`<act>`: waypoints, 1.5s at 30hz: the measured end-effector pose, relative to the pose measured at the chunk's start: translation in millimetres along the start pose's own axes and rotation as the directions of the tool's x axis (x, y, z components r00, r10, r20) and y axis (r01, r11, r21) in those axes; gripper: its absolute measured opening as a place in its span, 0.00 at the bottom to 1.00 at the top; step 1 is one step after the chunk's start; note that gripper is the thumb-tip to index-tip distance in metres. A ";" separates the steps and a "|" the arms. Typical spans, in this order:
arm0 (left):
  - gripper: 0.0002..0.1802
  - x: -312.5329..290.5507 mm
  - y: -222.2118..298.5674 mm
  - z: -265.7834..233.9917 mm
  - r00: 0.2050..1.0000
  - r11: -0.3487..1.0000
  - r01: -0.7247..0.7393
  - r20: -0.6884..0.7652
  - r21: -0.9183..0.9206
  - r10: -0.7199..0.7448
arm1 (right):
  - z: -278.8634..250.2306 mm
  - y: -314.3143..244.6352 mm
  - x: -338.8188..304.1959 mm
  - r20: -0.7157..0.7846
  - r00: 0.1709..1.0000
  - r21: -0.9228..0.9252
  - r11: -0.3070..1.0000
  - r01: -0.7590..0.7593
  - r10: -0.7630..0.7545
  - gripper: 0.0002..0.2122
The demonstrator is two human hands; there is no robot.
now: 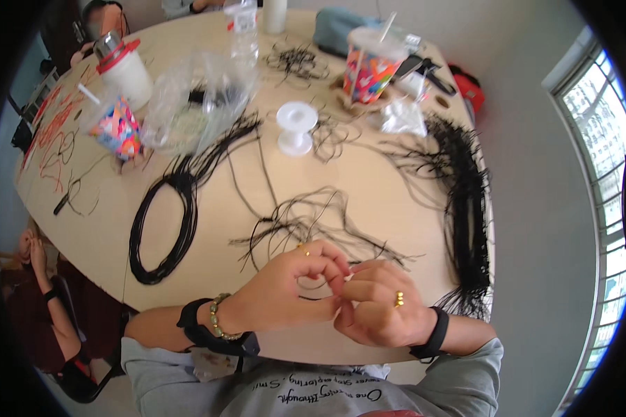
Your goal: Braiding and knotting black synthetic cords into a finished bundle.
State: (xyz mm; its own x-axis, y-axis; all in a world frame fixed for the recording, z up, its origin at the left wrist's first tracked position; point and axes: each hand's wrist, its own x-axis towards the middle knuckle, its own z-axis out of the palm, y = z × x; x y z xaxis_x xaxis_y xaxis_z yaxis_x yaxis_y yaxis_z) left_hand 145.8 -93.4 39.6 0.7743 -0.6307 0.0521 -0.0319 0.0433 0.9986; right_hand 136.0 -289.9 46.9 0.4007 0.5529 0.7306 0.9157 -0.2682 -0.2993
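Close to the table's front edge, my left hand and my right hand meet with their fingertips together. Both pinch a thin black cord, of which a short curved piece shows below my left fingers. The knot or join between the fingertips is mostly hidden, and a tiny pale spot there is too small to name. Just beyond my hands lies a loose tangle of black cords. To the left is a looped bundle of black cord, its cut ends fanning out at the top.
A thick pile of black cords runs along the right edge. Farther back stand a white spool, clear plastic bags, patterned cups with straws, a water bottle and a white flask. Other people sit at left and behind.
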 end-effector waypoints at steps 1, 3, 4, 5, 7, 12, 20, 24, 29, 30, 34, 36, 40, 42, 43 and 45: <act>0.06 -1.2 3.9 1.4 0.997 0.996 0.080 0.005 -0.047 -0.080 | -1.0 -1.5 -0.5 0.009 1.000 0.008 1.000 0.000 0.000 0.15; 0.07 -3.1 4.3 0.0 0.995 0.994 0.098 0.031 -0.046 -0.097 | -3.7 -3.2 -0.7 0.030 1.000 0.017 1.000 0.006 -0.007 0.14; 0.07 -4.1 3.1 -0.4 0.988 0.987 0.148 0.056 -0.063 -0.144 | -5.6 -5.4 1.5 0.027 0.999 0.005 1.000 0.027 -0.027 0.14; 0.07 -4.5 2.5 0.1 0.987 0.984 0.149 0.070 -0.099 -0.143 | -7.3 -7.1 3.7 0.054 0.998 -0.024 0.999 0.027 -0.026 0.17; 0.08 -4.6 1.5 0.9 0.987 0.982 0.150 0.072 -0.114 -0.142 | -9.5 -9.2 5.7 0.080 0.996 -0.057 0.998 0.039 -0.034 0.20; 0.10 -1.6 7.6 1.6 0.995 0.996 0.087 0.055 -0.002 -0.087 | -11.9 -9.6 4.4 0.100 0.988 0.056 0.991 -0.122 0.116 0.20; 0.12 -4.4 24.7 11.7 0.885 0.614 -0.227 -0.103 0.756 0.454 | -14.4 -15.6 4.5 0.125 0.878 0.229 0.848 -0.478 0.462 0.17; 0.14 -2.9 30.7 11.7 0.835 0.346 -0.270 0.040 0.899 0.549 | -19.4 -12.2 11.5 0.333 0.680 0.515 0.478 -0.712 0.654 0.16; 0.16 -5.7 29.3 15.2 0.832 0.315 -0.284 0.069 0.906 0.550 | -18.9 -15.6 12.9 0.404 0.647 0.644 0.302 -0.704 0.647 0.15; 0.16 -6.1 29.8 15.4 0.834 0.320 -0.274 0.059 0.907 0.548 | -16.9 -15.7 12.3 0.394 0.645 0.646 0.302 -0.701 0.655 0.15; 0.16 -11.4 32.6 17.8 0.852 0.367 -0.209 -0.015 0.907 0.523 | -12.6 -15.5 14.5 0.346 0.704 0.623 0.409 -0.667 0.620 0.16; 0.16 -10.3 32.1 17.0 0.854 0.382 -0.198 -0.032 0.903 0.519 | -12.3 -14.7 16.5 0.400 0.693 0.615 0.385 -0.688 0.600 0.15; 0.16 -1.6 28.9 14.6 0.830 0.390 -0.239 -0.022 0.889 0.558 | -16.0 -12.4 13.7 0.349 0.674 0.595 0.402 -0.696 0.651 0.15; 0.16 -1.8 29.1 10.7 0.847 0.397 -0.213 -0.033 0.893 0.530 | -13.8 -8.7 14.6 0.380 0.662 0.629 0.344 -0.697 0.646 0.16; 0.15 -2.0 28.0 11.7 0.838 0.386 -0.253 0.002 0.887 0.545 | -9.1 -7.6 13.9 0.342 0.671 0.670 0.331 -0.665 0.658 0.16; 0.15 -1.8 25.8 10.8 0.847 0.404 -0.233 -0.019 0.885 0.531 | -5.9 -8.4 16.2 0.332 0.649 0.724 0.256 -0.640 0.685 0.15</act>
State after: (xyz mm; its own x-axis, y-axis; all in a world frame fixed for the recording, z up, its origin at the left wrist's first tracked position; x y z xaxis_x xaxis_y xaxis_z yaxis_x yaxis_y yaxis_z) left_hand 136.7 -99.5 65.4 0.6514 -0.4964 0.5739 -0.7523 -0.5209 0.4033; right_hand 134.6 -283.4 64.9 0.8971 0.4368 0.0657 -0.0002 0.1491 -0.9888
